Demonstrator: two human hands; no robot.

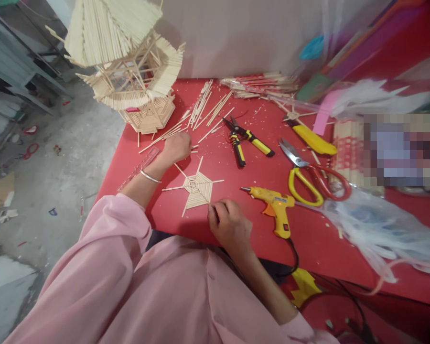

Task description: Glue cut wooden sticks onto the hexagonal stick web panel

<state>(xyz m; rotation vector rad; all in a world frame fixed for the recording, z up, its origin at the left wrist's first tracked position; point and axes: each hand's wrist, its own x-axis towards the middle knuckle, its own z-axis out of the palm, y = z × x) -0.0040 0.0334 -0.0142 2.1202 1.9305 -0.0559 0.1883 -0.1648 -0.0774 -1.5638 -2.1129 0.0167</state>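
A web-like hexagonal frame of thin wooden sticks [199, 191] lies flat on the red table, its spokes sticking out and some sections filled with parallel sticks. Beyond its upper left side, my left hand [177, 147] is closed at the edge of the loose wooden sticks [202, 105], and short stick ends show at its fingertips. My right hand [232, 224] rests at the frame's lower right corner with curled fingers; its fingertips meet a spoke's end, and whatever is in them is hidden. Right of the frame lies a yellow glue gun [272, 205], its nozzle pointing left.
A tiered stick pagoda model [129, 71] stands at the back left. Black-and-yellow pliers [247, 138], scissors [304, 174] and a yellow-handled cutter [313, 138] lie to the right. A clear ruler [138, 169] is beside my left wrist. Plastic bags [387, 234] cover the right side.
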